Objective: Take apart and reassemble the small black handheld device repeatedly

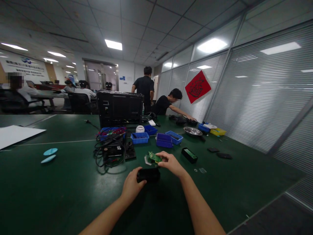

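My left hand [133, 186] grips the left end of a black rectangular plastic case [148, 175], its fingers behind and its thumb in front. Just above and to the right, my right hand [170, 163] pinches a green circuit board [154, 156] between thumb and fingers. The board is tilted and lies beyond the case's upper edge. A small whitish piece [147, 160] shows at the board's left; I cannot tell its kind. To the right of my right hand stands a second black case [189, 155] with a green board inside.
Blue bins [164, 140] stand beyond my hands, near a metal bowl [193, 131]. A soldering station with tangled cables [112, 150] lies left of centre. Two light-blue oval pieces [50, 151] are at the left, flat black pieces [224, 156] at the right. A person [162, 105] reaches across the far side.
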The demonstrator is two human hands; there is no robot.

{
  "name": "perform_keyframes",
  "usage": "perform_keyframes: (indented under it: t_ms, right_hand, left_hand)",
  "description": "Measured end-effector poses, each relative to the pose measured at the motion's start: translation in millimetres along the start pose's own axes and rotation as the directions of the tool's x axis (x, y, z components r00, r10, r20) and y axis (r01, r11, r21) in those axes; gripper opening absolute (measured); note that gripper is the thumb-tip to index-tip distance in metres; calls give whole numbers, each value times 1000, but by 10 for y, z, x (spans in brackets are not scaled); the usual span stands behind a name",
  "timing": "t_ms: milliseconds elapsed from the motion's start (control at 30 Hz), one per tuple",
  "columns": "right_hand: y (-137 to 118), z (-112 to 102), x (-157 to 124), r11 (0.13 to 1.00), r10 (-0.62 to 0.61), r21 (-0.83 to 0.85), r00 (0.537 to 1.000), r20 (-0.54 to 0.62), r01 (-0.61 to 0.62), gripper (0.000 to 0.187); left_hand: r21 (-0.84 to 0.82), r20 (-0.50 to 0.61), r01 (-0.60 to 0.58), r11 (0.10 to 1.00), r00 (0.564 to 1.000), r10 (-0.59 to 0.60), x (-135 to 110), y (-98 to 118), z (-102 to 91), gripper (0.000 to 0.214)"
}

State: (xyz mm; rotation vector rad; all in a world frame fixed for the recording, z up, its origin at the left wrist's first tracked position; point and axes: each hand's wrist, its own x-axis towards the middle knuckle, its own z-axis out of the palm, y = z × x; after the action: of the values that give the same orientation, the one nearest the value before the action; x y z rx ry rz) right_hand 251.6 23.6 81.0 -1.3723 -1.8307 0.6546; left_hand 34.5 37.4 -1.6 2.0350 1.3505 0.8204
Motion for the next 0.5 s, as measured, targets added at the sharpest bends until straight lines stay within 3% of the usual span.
perform_keyframes:
  t_ms: [100, 233, 500]
  right_hand:
    - [-119, 26, -36, 999, -53, 12, 991, 127, 51, 38]
    - [-111, 96, -32, 999, -16, -37, 981, 193, 23, 37]
    - [19, 199, -2, 987, -16, -151, 977, 212, 49, 39]
  left_hand:
    - [13, 1, 6, 1000, 1000, -6, 0, 8, 2, 52]
    - [31, -5, -2, 1000, 1000, 3, 1, 3, 6, 51]
    - [24, -2, -14, 1000, 1000, 14, -9, 21, -2, 49]
